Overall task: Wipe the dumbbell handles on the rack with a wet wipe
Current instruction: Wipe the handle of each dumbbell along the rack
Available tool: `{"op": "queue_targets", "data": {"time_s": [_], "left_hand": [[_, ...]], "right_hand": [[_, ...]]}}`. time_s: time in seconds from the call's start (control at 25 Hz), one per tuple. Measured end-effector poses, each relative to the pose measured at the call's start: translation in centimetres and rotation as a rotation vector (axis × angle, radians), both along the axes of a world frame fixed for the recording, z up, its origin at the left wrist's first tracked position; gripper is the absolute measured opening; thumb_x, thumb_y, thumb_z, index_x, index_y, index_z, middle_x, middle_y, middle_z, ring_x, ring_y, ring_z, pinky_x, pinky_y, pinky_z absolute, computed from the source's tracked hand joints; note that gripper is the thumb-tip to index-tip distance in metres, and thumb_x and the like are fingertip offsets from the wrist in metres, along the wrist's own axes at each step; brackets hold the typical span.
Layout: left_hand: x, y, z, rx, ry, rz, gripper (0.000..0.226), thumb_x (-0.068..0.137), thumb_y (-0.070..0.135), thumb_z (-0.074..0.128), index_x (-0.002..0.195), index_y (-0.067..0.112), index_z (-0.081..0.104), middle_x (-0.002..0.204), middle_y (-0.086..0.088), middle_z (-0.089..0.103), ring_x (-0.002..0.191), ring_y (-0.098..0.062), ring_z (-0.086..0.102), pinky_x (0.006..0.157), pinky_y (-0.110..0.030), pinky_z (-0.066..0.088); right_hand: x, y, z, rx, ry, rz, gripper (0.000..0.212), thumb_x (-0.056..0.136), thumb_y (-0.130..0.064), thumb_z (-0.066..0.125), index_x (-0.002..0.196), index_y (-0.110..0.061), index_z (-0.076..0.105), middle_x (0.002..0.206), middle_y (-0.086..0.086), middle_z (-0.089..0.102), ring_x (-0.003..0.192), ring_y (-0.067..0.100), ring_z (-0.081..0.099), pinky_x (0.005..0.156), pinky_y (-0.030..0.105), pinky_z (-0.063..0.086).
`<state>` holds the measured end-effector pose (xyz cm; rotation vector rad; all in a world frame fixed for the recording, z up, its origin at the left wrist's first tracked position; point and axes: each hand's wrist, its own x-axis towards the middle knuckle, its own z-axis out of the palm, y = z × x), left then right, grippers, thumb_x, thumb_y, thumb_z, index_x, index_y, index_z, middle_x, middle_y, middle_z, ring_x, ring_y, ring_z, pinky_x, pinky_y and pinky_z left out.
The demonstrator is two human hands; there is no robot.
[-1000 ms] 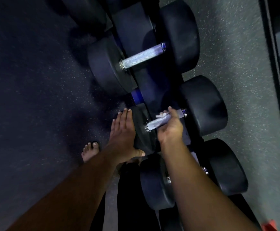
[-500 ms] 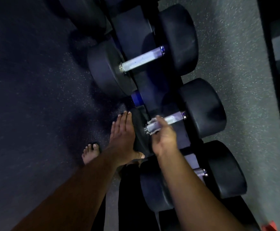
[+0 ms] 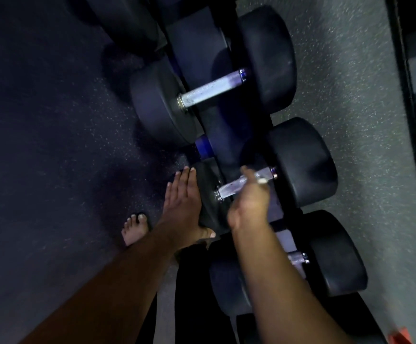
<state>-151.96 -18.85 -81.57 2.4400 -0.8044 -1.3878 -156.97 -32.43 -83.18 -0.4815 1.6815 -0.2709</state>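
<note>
Black dumbbells lie side by side on a dark rack (image 3: 197, 58). The middle dumbbell's metal handle (image 3: 231, 188) runs between two black heads. My right hand (image 3: 250, 203) curls round that handle with a white wet wipe (image 3: 261, 180) showing at its fingertips. My left hand (image 3: 182, 204) lies flat with straight fingers against the near head (image 3: 209, 194) of the same dumbbell. A larger dumbbell farther along has a bare handle (image 3: 211, 91). The nearest dumbbell's handle (image 3: 297, 260) is mostly hidden behind my right forearm.
Dark speckled rubber floor (image 3: 40, 145) lies to the left and lighter grey floor (image 3: 350, 108) to the right. My bare foot (image 3: 135, 228) stands on the floor beside the rack. A dark frame (image 3: 410, 95) runs along the right edge. A red object (image 3: 400, 336) shows at the bottom right.
My right hand slid along the middle handle, first toward the near head, then back toward the far head, with the wipe. My left hand stayed on the near head.
</note>
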Motion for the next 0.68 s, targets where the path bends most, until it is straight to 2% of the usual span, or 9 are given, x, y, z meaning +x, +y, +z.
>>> {"op": "queue_targets", "data": {"time_s": [0.08, 0.16, 0.2, 0.28, 0.4, 0.48, 0.56, 0.6, 0.68], "left_hand": [[0.1, 0.0, 0.0, -0.006, 0.006, 0.0, 0.156, 0.059, 0.058, 0.09, 0.156, 0.008, -0.022, 0.166, -0.008, -0.024, 0.153, -0.028, -0.022, 0.125, -0.043, -0.01], [0.1, 0.1, 0.0, -0.015, 0.011, -0.002, 0.155, 0.06, 0.058, 0.089, 0.156, 0.008, -0.021, 0.166, -0.008, -0.023, 0.153, -0.027, -0.021, 0.124, -0.043, -0.01], [0.1, 0.1, -0.1, -0.014, 0.009, -0.002, 0.155, 0.06, 0.059, 0.089, 0.156, 0.008, -0.02, 0.166, -0.008, -0.022, 0.153, -0.027, -0.021, 0.124, -0.043, -0.01], [0.2, 0.0, -0.2, -0.014, 0.005, -0.005, 0.155, 0.06, 0.059, 0.089, 0.156, 0.008, -0.02, 0.166, -0.008, -0.021, 0.153, -0.027, -0.021, 0.125, -0.044, -0.009], [0.2, 0.0, 0.2, -0.006, 0.008, -0.017, 0.153, 0.062, 0.058, 0.088, 0.156, 0.008, -0.022, 0.166, -0.008, -0.024, 0.153, -0.028, -0.022, 0.125, -0.044, -0.009], [0.2, 0.1, 0.1, -0.011, 0.013, -0.013, 0.153, 0.062, 0.057, 0.088, 0.156, 0.008, -0.023, 0.166, -0.008, -0.025, 0.152, -0.027, -0.024, 0.125, -0.044, -0.01], [0.4, 0.2, 0.0, -0.012, 0.032, -0.011, 0.153, 0.062, 0.057, 0.088, 0.156, 0.008, -0.022, 0.165, -0.007, -0.026, 0.152, -0.026, -0.024, 0.125, -0.045, -0.01], [0.3, 0.1, 0.1, -0.011, 0.034, -0.015, 0.153, 0.063, 0.057, 0.088, 0.156, 0.008, -0.022, 0.165, -0.007, -0.026, 0.152, -0.026, -0.025, 0.125, -0.045, -0.01], [0.3, 0.1, 0.5, -0.005, 0.023, -0.02, 0.152, 0.064, 0.056, 0.088, 0.156, 0.008, -0.024, 0.165, -0.008, -0.027, 0.152, -0.027, -0.025, 0.125, -0.045, -0.01]], "right_hand": [[-0.5, 1.8, -0.1, 0.168, -0.077, 0.09, 0.03, 0.078, -0.017, 0.076, 0.103, -0.004, 0.064, 0.089, 0.019, 0.065, 0.075, 0.029, 0.064, 0.066, 0.036, 0.057], [-0.7, -1.5, -0.6, 0.246, -0.156, 0.124, 0.023, 0.08, -0.024, 0.073, 0.085, -0.004, 0.061, 0.074, 0.017, 0.065, 0.065, 0.028, 0.061, 0.065, 0.034, 0.054], [-0.9, -3.2, -1.1, 0.208, -0.178, 0.099, 0.023, 0.084, -0.025, 0.068, 0.076, -0.007, 0.057, 0.065, 0.012, 0.062, 0.059, 0.024, 0.058, 0.063, 0.031, 0.05], [-1.5, -3.5, -2.2, 0.043, -0.16, 0.003, 0.021, 0.087, -0.017, 0.065, 0.068, -0.011, 0.06, 0.061, 0.006, 0.062, 0.06, 0.018, 0.057, 0.069, 0.031, 0.046], [-2.2, -0.2, -3.3, 0.005, -0.336, -0.061, 0.014, 0.083, -0.002, 0.068, 0.084, -0.016, 0.063, 0.071, 0.004, 0.062, 0.069, 0.02, 0.059, 0.081, 0.035, 0.049], [-1.8, -2.1, -3.6, 0.078, -0.405, -0.183, 0.015, 0.084, -0.002, 0.062, 0.08, -0.015, 0.058, 0.065, 0.001, 0.057, 0.06, 0.015, 0.056, 0.074, 0.029, 0.048], [-1.7, -4.2, -3.8, -0.028, -0.359, -0.307, 0.018, 0.088, 0.001, 0.059, 0.078, -0.014, 0.059, 0.065, -0.001, 0.059, 0.06, 0.013, 0.056, 0.074, 0.027, 0.046], [-1.8, -4.0, -3.6, -0.077, -0.313, -0.265, 0.015, 0.089, 0.001, 0.061, 0.082, -0.013, 0.063, 0.073, 0.001, 0.063, 0.066, 0.014, 0.059, 0.077, 0.028, 0.048], [-2.4, -1.2, -3.2, -0.088, -0.28, -0.01, 0.005, 0.09, -0.006, 0.067, 0.093, -0.011, 0.066, 0.087, 0.008, 0.066, 0.077, 0.018, 0.063, 0.079, 0.031, 0.052]]}}
